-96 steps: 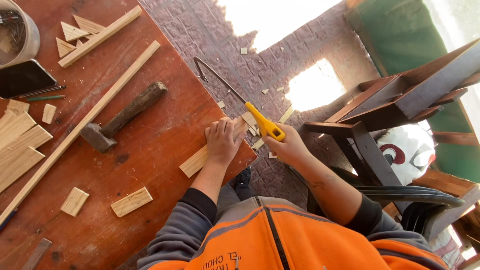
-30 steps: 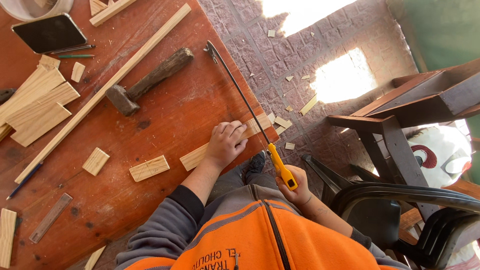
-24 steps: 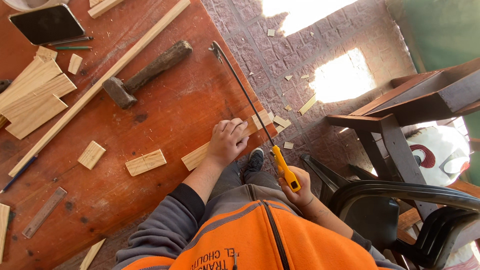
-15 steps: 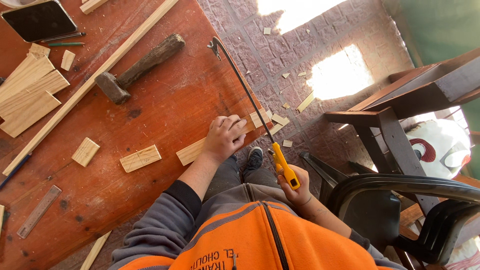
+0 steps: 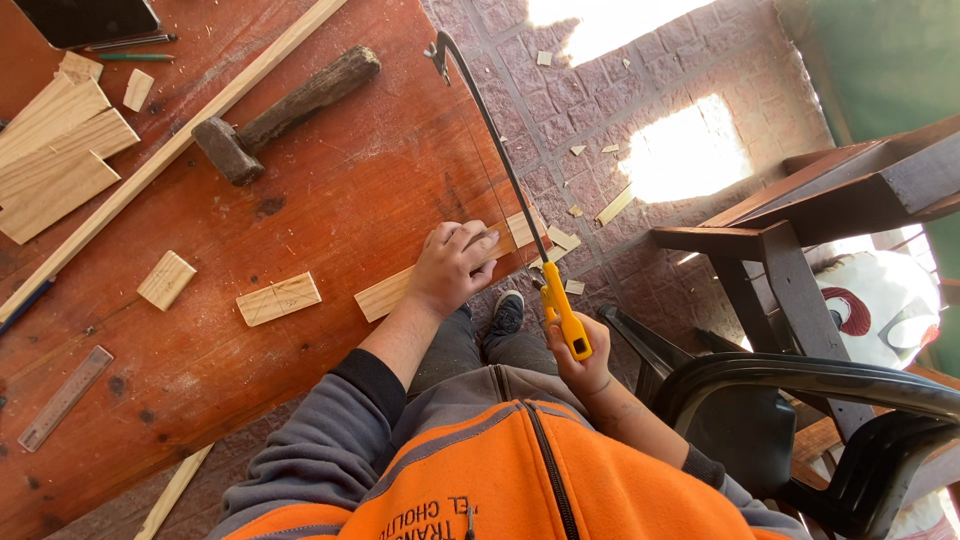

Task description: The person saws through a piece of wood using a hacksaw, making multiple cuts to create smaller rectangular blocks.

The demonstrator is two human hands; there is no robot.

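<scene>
Red wooden table (image 5: 330, 200) over brick paving (image 5: 640, 90)

My left hand (image 5: 455, 268) covers the middle of the wood strip (image 5: 385, 295), so I can't see where the blade meets it beyond my fingertips. My right hand (image 5: 583, 362) hides the saw handle (image 5: 562, 320) end. The dark tablet (image 5: 85, 15), far beyond my fingers, is cropped by the top edge.
</scene>
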